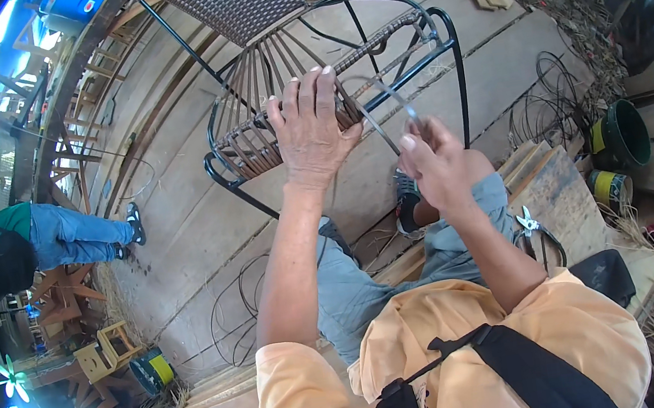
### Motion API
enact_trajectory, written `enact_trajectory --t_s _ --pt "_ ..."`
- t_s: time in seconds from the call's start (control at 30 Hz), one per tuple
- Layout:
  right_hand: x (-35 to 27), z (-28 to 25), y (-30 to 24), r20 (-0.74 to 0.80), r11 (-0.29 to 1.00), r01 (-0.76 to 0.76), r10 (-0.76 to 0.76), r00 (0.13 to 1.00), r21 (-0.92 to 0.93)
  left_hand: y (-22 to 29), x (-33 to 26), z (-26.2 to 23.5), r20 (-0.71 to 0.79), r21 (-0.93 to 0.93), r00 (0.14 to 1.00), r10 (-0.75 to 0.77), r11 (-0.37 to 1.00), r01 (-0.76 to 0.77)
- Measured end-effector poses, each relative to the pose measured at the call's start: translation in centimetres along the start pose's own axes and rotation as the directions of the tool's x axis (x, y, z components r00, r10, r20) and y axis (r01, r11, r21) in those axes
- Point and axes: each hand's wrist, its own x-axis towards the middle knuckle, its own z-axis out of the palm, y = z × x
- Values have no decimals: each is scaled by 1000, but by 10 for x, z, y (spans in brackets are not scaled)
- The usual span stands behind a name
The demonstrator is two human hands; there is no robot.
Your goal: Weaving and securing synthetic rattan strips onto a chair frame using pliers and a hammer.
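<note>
Resting across the wrapped front edge of a chair seat (241,151), the left hand (313,131) lay flat, its fingers extended over the brown strips and its thumb held out wide to the side. The right hand (436,156) was closed narrow, pinching a thin strip (399,101) between thumb and fingers, just beside the seat's front rail. That chair stood on the floor (176,253) before the person's knees. Its black metal frame (458,63) curved around the seat, where long strips ran back toward a brown woven backrest (230,2). On the right side of the seat's front, part of the rail was wrapped less fully.

Well to the right, a loose tangle of dark strips (558,111) lay near a green bucket (626,133). Pliers (526,221) rested on wooden boards (561,190) beside the person. Far left, a co-worker in blue jeans (70,229) was standing.
</note>
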Motion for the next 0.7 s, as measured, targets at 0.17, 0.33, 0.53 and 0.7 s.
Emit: enact_trajectory --t_s 0.17,0.33,0.53,0.7 --pt "50 -14 38 -72 944 -28 4 997 -327 6 1 -9 56 -4 998 -21 1000 21" --pt "60 -17 53 20 854 45 -41 999 -519 -8 -10 -24 19 -175 978 -209 962 209" --pt "68 -24 61 75 820 41 2 997 -571 -16 -4 -17 7 -120 976 -217 969 217" --pt "65 -21 51 81 797 49 -1 997 -602 -6 6 -13 39 -95 944 -327 939 329"
